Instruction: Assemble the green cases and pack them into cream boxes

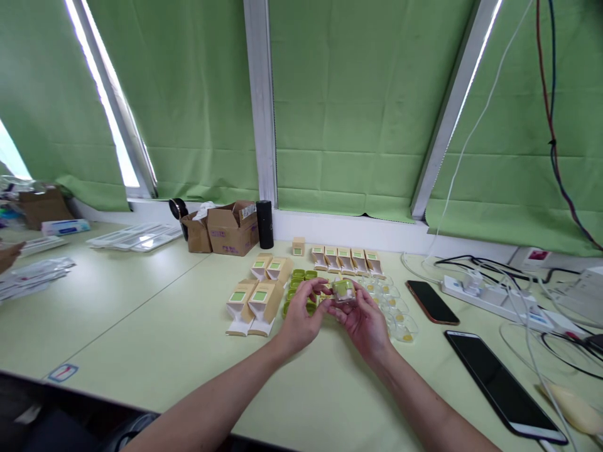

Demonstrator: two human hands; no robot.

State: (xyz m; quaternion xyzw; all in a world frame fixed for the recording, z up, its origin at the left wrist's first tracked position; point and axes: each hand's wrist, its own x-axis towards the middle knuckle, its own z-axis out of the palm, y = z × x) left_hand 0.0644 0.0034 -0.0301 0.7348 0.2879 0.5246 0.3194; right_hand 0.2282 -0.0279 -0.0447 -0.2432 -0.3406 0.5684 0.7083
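A small clear plastic box with a green insert (345, 289) is held up over the table between my two hands. My right hand (366, 323) grips it from the right and below, fingers curled around its side. My left hand (304, 315) has its fingers bent, with the index finger and thumb tips at the box's left edge. Several green square pieces (298, 274) lie behind and beside my left hand, partly hidden by it. To the right, rows of clear plastic pieces with yellow spots (400, 317) lie beside my right hand.
Open kraft cartons (265, 300) stand left of my hands, with another row of cartons (345, 260) behind. At right are a phone (432, 302), a larger black-screened device (504, 383), a power strip (494, 304) and cables. A cardboard box (232, 232) and black cylinder (264, 225) stand at the back.
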